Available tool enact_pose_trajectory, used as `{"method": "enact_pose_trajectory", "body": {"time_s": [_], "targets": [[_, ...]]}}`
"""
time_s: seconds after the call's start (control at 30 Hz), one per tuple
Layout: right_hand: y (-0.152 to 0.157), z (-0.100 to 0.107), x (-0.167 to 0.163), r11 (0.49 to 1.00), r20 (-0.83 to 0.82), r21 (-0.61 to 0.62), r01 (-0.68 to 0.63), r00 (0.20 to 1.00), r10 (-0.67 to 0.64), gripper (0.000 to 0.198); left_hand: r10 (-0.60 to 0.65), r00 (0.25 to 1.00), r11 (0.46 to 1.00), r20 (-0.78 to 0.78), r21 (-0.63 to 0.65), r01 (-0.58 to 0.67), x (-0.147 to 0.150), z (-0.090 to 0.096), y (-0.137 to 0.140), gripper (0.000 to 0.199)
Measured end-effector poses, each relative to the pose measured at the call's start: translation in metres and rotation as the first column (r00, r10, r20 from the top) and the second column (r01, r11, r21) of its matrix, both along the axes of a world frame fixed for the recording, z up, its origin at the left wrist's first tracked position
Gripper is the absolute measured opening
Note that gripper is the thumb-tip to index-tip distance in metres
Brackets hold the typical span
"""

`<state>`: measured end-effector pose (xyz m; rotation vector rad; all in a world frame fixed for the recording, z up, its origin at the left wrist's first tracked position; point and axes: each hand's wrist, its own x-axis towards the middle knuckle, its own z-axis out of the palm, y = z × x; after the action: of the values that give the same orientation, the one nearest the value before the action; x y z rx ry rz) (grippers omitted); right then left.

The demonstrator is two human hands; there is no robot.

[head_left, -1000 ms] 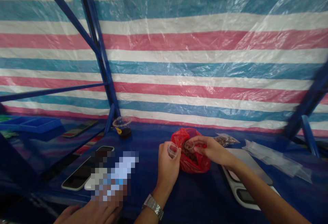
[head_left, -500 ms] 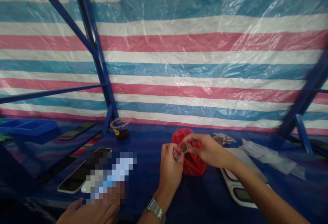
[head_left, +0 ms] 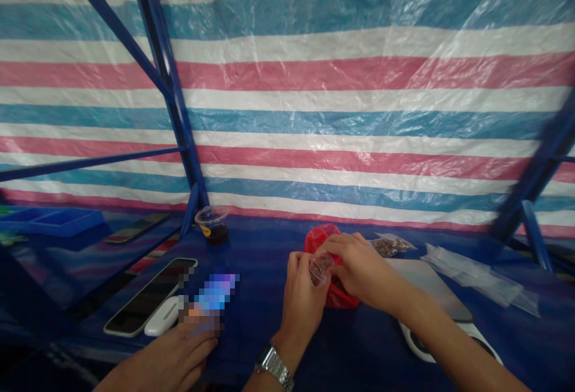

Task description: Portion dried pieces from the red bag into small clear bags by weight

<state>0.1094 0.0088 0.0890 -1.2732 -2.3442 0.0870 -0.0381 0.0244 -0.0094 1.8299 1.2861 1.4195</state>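
Left hand (head_left: 303, 293), right hand (head_left: 362, 269) both grasping clear plastic (head_left: 319, 270) at red bag (head_left: 322, 235); scale (head_left: 433, 289) to right

Can read no words, brands or numbers. Can see a yellow label (head_left: 205, 230) on the cup (head_left: 220, 235), far left, too small to read; a lit screen (head_left: 216, 296), near left, broken into blocks.
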Motion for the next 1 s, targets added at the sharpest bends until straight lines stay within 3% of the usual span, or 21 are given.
{"method": "enact_pose_trajectory", "body": {"time_s": [0.37,0.53,0.73,0.87,1.0], "targets": [[0.0,0.003,-0.004,0.995,-0.076,0.012,-0.099,0.992,0.1,0.034,0.011,1.0,1.0,-0.002,-0.022,-0.011,-0.001,0.0,0.001,0.013],[0.0,0.004,-0.002,0.999,-0.131,-0.024,-0.046,0.99,0.043,0.034,0.034,0.999,0.999,0.012,-0.011,-0.033,-0.002,0.002,0.001,0.01],[-0.002,0.006,-0.003,0.997,-0.118,-0.014,-0.077,0.99,0.075,0.03,0.088,0.996,0.996,-0.007,0.028,-0.088,-0.003,0.004,-0.001,0.011],[0.001,0.007,0.002,0.997,-0.192,-0.023,-0.068,0.979,0.063,0.036,0.118,0.993,0.991,-0.028,0.061,-0.116,-0.003,0.003,0.0,0.01],[0.006,0.004,0.013,0.998,-0.209,-0.038,0.052,0.976,-0.059,0.032,0.129,0.992,0.992,-0.016,0.016,-0.129,-0.003,0.006,0.001,0.011]]}}
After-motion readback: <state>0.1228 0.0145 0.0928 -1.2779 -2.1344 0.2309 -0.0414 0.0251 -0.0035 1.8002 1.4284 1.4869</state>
